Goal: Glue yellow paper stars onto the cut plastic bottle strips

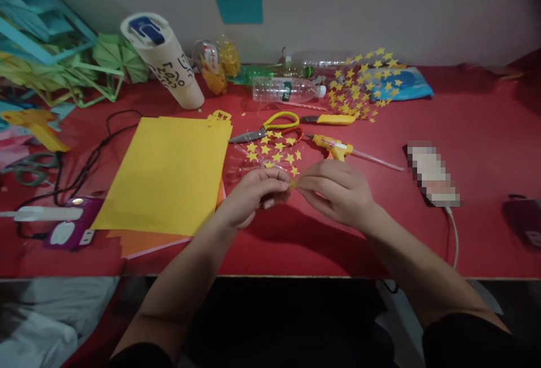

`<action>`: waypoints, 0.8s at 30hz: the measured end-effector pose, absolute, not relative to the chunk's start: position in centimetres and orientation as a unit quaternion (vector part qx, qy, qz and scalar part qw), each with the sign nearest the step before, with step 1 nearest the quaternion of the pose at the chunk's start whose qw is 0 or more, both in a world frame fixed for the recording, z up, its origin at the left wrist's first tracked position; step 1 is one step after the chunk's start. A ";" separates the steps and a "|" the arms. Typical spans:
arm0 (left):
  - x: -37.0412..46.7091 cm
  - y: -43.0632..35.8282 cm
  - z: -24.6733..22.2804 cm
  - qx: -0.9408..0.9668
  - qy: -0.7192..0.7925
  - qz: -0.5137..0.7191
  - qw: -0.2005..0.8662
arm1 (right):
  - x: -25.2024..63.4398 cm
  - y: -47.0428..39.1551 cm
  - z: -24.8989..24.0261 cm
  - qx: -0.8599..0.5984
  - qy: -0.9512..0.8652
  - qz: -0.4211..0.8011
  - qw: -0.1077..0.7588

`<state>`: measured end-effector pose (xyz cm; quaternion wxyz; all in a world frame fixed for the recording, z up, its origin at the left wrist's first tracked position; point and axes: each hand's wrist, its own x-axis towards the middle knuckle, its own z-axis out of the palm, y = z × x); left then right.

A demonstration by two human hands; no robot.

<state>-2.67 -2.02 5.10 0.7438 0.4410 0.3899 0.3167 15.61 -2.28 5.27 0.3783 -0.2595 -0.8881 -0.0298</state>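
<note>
A small yellow paper star (292,184) is pinched between the thumb and fingers of my left hand (253,192). From the other side, the closed fingertips of my right hand (340,189) meet its right edge. Just beyond my hands lies a clear plastic piece with several yellow stars (277,157) on it, partly hidden by my fingers. Behind that rest scissors (282,122) with yellow and red handles. A yellow hot glue gun (332,145), with a clear glue stick (378,160) in its back, lies beyond my right hand.
Yellow paper sheets (164,176) lie left on the red table (477,125). A white tumbler (164,63), a clear bottle (274,91), a star-covered plastic piece (366,83) and a yellow cutter (332,119) are farther back. A phone (431,173) with a cable lies right, a purple power strip (74,224) left.
</note>
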 end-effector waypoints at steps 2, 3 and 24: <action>-2.8 -2.0 5.2 0.443 0.391 0.306 0.746 | 15.5 -2.3 5.3 -0.255 -0.890 -0.032 0.377; -2.9 -2.1 5.3 0.449 0.394 0.298 0.744 | 15.5 -2.4 5.4 -0.253 -0.889 -0.030 0.380; -3.4 -3.5 5.1 0.817 0.323 0.448 0.162 | 15.7 -3.2 4.4 -0.241 -0.870 0.018 0.429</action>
